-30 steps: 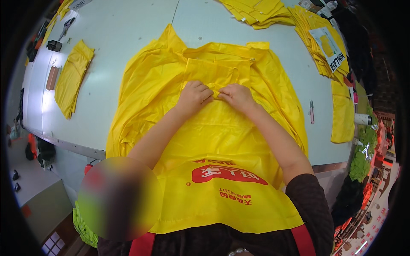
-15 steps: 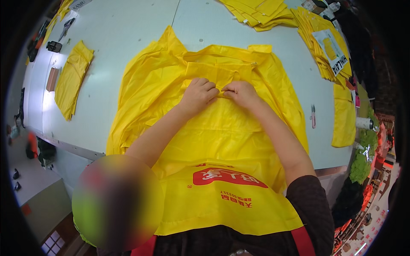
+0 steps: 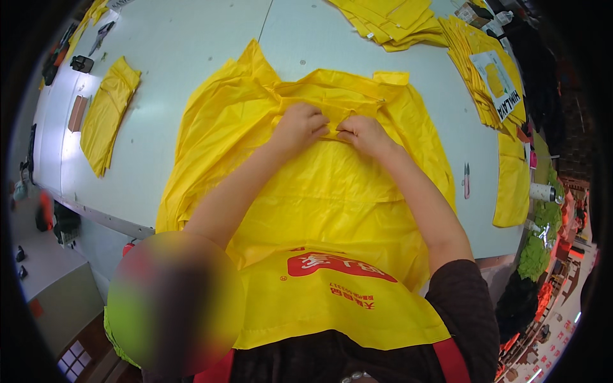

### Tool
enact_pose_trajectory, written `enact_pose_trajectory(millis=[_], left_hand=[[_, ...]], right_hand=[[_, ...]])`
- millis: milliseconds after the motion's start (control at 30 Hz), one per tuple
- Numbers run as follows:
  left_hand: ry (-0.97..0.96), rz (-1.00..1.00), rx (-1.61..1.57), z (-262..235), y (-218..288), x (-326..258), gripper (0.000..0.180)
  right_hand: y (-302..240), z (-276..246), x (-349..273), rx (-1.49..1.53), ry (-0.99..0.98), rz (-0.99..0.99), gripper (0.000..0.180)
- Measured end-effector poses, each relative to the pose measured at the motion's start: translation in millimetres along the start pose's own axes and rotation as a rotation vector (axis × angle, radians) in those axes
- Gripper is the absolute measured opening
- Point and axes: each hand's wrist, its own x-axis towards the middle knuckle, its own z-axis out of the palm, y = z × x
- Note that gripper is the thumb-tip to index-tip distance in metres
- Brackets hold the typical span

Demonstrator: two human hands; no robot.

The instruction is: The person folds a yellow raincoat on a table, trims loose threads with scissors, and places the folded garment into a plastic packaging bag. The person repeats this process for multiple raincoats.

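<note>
A large yellow garment [image 3: 319, 182] of thin, shiny, creased cloth lies spread over the white table, its upper edge gathered in folds. At its upper middle, my left hand [image 3: 299, 131] rests on the cloth with fingers curled on a fold. Just to its right, my right hand [image 3: 365, 135] pinches the same fold between thumb and fingers. A narrow gap of cloth shows between the two hands. Nearer me, a yellow apron [image 3: 383, 319] with a red printed patch and red straps covers my front and meets the garment's lower part.
Folded yellow cloth [image 3: 110, 115] lies at left beside a brown block [image 3: 78, 113] and a black object [image 3: 82, 64]. Yellow stacks [image 3: 393, 22] sit at the back; another [image 3: 469, 70] carries a printed sheet [image 3: 495, 80]. Pink-handled thread snips [image 3: 467, 182] lie right. A blurred round patch hides the lower left.
My hands have drawn slightly apart along the fold, my right hand a little up and to the right. The whole view has shifted slightly.
</note>
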Motion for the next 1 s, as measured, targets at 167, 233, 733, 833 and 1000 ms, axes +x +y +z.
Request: enact_pose_trajectory(millis=[167,233,733,833,1000], left_hand=[[0.112,0.129,0.201,9.3,0.6,-10.8,0.021],[0.123,0.13,0.135,7.5,-6.8,-5.7,0.019],[0.224,0.18,0.257,14.4,-5.3,15.0,0.027],[0.219,0.159,0.185,19.9,-17.8,21.6,0.023],[0.103,0.065,0.09,16.9,-36.7,36.6,0.018]], right_hand=[[-3.8,-8.5,9.7,-0.102,-0.119,0.125,0.016],[-16.6,-12.2,7.7,-0.245,-0.002,0.015,0.017],[19.1,-18.9,35.1,0.282,-0.178,0.27,0.022],[15.0,-17.6,31.8,0.126,-0.089,0.227,0.023],[-31.3,-33.2,26.9,-0.456,0.154,-0.054,0.021]])
